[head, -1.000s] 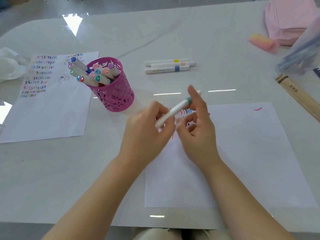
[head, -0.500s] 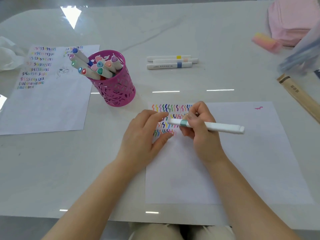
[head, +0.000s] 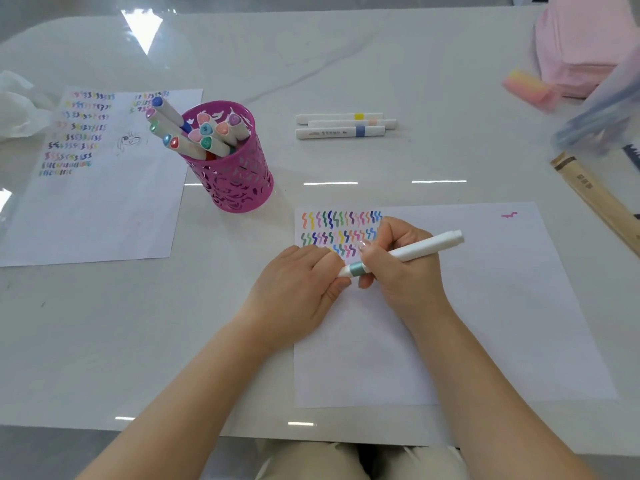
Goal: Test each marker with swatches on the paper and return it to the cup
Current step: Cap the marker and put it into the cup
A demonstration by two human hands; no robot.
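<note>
On the paper [head: 485, 323], three squiggle rows [head: 341, 220] are done. Right hand [head: 405, 271] grips a teal marker [head: 422, 245], left hand [head: 298, 289] pinches its end. Three markers [head: 341, 125] lie outside the cup [head: 239, 181].

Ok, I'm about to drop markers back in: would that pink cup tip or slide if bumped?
Probably tippy: the pink cup holds markers leaning past its left rim, so weight likely sits high. Its cut-out walls suggest a light shell, and the glossy table looks slick, so a low nudge may slide it.
</note>
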